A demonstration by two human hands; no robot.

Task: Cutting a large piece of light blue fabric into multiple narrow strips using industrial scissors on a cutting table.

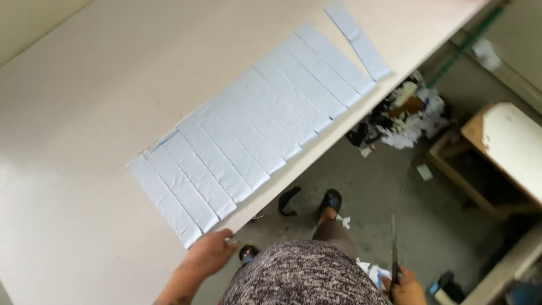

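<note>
Pale blue paper strips (254,130), long rectangles laid side by side, run in a slanting row across the cream-white tabletop (84,141), from the lower left of the frame toward the upper right, along the table's edge. We count roughly a dozen of them, touching or slightly overlapping, each already a separate piece. One more strip (358,40) lies apart at the upper right, skewed at a different angle from the rest.

Our left hand (208,253), at the bottom centre of the frame, rests on the table edge just beside the nearest strip at the lower end of the row; its fingers curl loosely over the edge and we cannot tell whether they pinch the paper itself. Our right hand (405,287), at the lower right and off the table, is closed around the handles of a pair of dark metal scissors (393,254), blades pointing upward and together.

We judge the cutting largely done: the whole sheet shows as strips, and no uncut blue sheet is visible on the table. Gathering or trimming seems to be what is left.

Below the table, a heap of white paper scraps (403,121) lies on the grey floor (389,197), near a wooden stool (497,152) at the right.
</note>
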